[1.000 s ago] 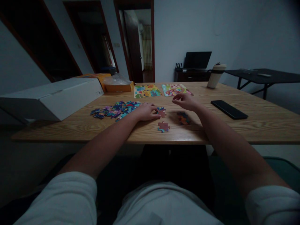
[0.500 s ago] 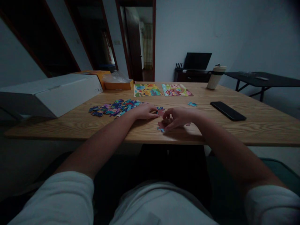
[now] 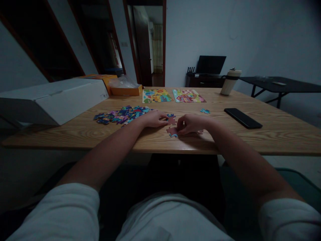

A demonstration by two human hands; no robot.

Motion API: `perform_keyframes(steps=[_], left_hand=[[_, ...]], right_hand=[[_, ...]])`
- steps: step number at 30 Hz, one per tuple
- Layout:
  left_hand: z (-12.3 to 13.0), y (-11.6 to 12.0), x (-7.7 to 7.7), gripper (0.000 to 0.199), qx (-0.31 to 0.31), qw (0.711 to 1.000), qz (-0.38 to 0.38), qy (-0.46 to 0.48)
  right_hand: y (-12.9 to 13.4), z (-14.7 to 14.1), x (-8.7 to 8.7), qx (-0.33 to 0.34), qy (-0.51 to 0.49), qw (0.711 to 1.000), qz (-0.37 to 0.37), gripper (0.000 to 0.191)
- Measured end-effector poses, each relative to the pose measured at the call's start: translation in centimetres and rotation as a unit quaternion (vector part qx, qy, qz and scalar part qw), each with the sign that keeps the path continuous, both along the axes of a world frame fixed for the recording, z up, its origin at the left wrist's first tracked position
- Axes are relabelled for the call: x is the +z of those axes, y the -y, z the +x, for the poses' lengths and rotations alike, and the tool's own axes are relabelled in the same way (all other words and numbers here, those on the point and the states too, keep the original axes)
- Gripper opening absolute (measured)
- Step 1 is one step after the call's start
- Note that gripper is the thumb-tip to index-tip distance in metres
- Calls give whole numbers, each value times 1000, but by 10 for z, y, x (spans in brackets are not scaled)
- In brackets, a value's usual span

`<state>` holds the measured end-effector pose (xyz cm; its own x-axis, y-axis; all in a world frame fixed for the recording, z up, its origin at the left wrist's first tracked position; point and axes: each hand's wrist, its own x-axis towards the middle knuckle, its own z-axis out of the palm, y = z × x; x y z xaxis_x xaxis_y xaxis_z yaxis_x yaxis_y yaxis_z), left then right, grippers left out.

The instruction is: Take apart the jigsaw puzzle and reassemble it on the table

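My left hand (image 3: 155,118) rests on the table, its fingertips and thumb curled at the left edge of a brown and blue jigsaw puzzle piece (image 3: 172,120). Just in front of that piece lies another brown jigsaw piece (image 3: 172,131) with a light blue edge. My right hand (image 3: 191,124) pinches this nearer piece at its right side; part of the piece is hidden under the fingers. More brown puzzle pieces (image 3: 200,132) show past the right hand, mostly covered by it. A heap of dark blue and purple puzzle pieces (image 3: 122,115) lies left of my left hand.
A single blue puzzle piece (image 3: 205,110) and a black phone (image 3: 242,118) lie to the right. Two colourful picture boards (image 3: 157,95) lie farther back. A white box (image 3: 55,97), an orange box (image 3: 126,90) with clear plastic, and a cream tumbler (image 3: 228,83) stand on the table (image 3: 100,139).
The right hand's fingers have drawn together, and the nearer brown piece has shifted slightly away from me, toward the other piece. My left hand stays nearly in place.
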<state>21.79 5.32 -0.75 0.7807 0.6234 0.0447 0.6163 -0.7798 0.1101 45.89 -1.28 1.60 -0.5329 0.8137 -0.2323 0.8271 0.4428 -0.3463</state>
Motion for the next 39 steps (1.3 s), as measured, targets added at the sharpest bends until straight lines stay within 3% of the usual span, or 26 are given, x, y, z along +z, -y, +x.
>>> perform_keyframes(steps=[8, 14, 20, 27, 39], left_hand=[[-2, 0, 1, 45, 2, 1000, -15, 13], [-2, 1, 4, 46, 14, 1000, -15, 12], [-1, 4, 6, 47, 19, 1000, -20, 6], [-1, 5, 7, 46, 15, 999, -29, 13], [-1, 0, 4, 44, -2, 999, -38, 13]], right_hand=[[-6, 4, -5, 24, -72, 997, 1, 60], [-5, 0, -6, 55, -75, 996, -7, 43], [-3, -2, -4, 30, -72, 997, 13, 39], [-6, -1, -10, 47, -115, 992, 15, 59], [-2, -10, -12, 87, -138, 986, 23, 34]])
